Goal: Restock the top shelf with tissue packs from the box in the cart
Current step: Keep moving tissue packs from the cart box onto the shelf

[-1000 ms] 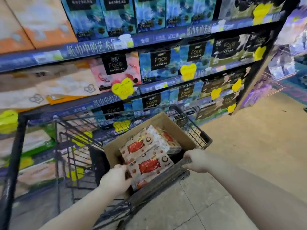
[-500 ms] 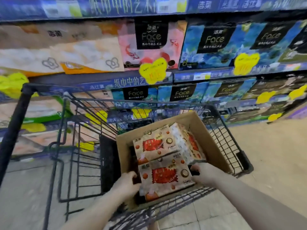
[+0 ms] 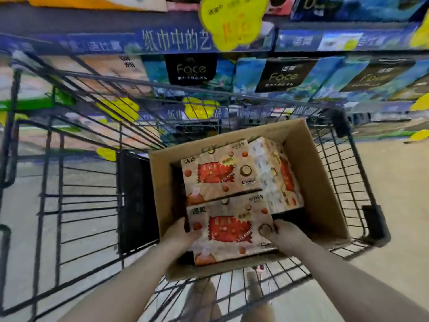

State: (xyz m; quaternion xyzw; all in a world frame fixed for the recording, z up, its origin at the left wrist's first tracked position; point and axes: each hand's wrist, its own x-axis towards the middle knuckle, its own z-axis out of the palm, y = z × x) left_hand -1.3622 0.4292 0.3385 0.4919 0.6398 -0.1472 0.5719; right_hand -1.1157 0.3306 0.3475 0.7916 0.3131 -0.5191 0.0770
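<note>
- The fingers [image 3: 185,227] of the left hand [image 3: 183,235] are curled round the left edge of the near pack [image 3: 229,231], thumb on its top face.
- The right hand [image 3: 286,237] grips the right edge of the same pack, fingers closed on it. Both hands therefore hold one pack between them.
- The near pack lies at the near end of the box [image 3: 321,182], against its near wall. Whether it is lifted clear of what lies beneath cannot be determined.
- A far pack [image 3: 216,176] lies just beyond it, the two touching edge to edge, against the left wall of the box.
- A third pack [image 3: 279,173] stands tilted beside the far pack, towards the right wall of the box.
- The box sits in the near right corner of the cart [image 3: 337,166].
- Beyond the far rim of the cart, blue packs [image 3: 285,76] stand under a shelf rail [image 3: 174,40]. The top shelf is not in view.
- Task status, as a judgement: the current step is the pick-up of one pack. Lifting and placing it on the top shelf remain. At least two further packs remain in the box. How much of the top shelf is filled cannot be assessed.
</note>
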